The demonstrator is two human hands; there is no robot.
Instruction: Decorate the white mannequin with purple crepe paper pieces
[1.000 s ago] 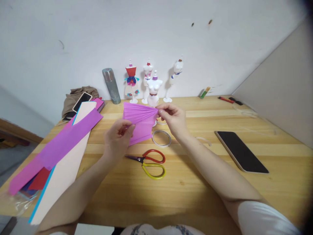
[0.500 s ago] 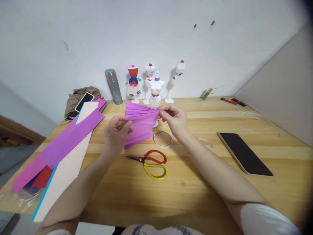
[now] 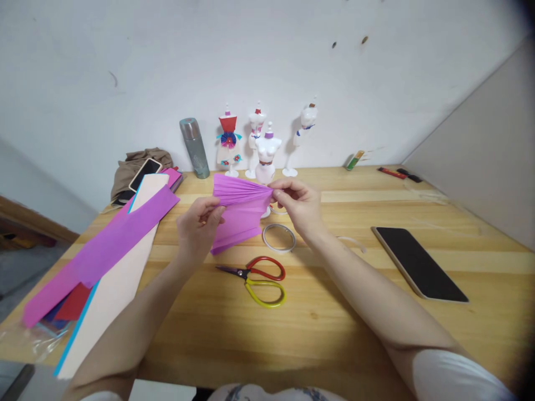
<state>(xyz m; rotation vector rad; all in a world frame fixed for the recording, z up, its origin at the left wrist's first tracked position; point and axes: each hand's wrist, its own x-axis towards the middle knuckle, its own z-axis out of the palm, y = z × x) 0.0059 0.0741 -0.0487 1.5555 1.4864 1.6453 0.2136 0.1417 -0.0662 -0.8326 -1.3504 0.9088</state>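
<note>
A sheet of pink-purple crepe paper hangs between my hands above the table. Its upper part is gathered in pleats that fan out to the left. My right hand is closed, pinching the pleats together at their right end. My left hand pinches the paper's left side between thumb and fingers. Below the paper lie scissors with one red and one yellow handle, blades pointing left. A roll of narrow white tape rests just right of the paper, near my right hand.
Small white mannequins stand along the wall, some dressed in coloured paper. A grey bottle is left of them. Crepe strips and a long pale folded sheet cover the left side. A dark-screened tablet lies right; a glue stick stands behind.
Almost nothing differs. My left hand has shifted very slightly left along the paper's edge; my right hand keeps its pinch on the pleats.
</note>
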